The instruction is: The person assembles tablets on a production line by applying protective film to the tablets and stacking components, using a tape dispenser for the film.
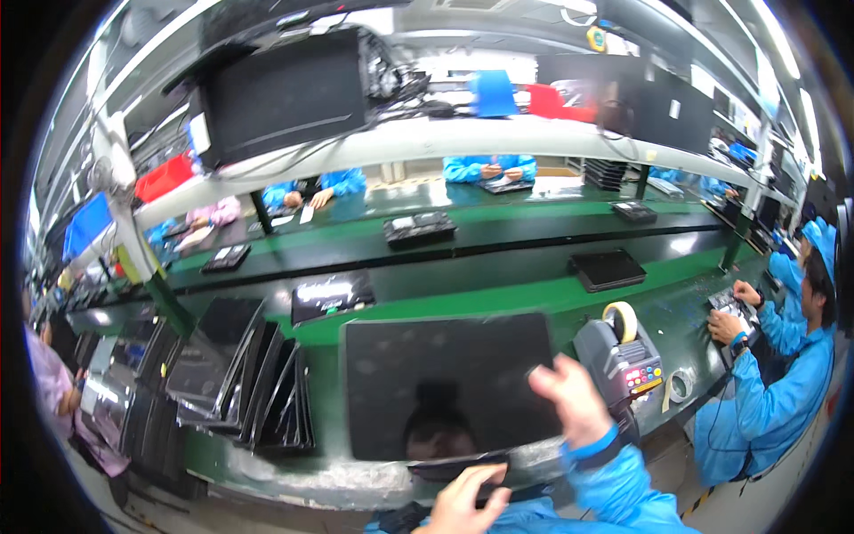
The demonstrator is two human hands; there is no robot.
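A flat black screen panel (445,374) with a glossy, reflective face lies in front of me on the green bench (325,409). My right hand (576,402) is at the panel's right edge, fingers apart, its thumb over or against the edge. Below the panel's near edge is my left hand (467,500), its thumb spread from the fingers. A dark strip (458,467) shows by its fingertips; whether they touch it I cannot tell. The left wrist is outside the picture.
Black panels (253,383) lean in a stack at left. A grey tape dispenser (623,351) and a clear tape roll (680,384) stand at right. Beyond, several devices (420,229) sit along the bench beneath a white shelf (427,138). A co-worker in blue (769,374) works at right.
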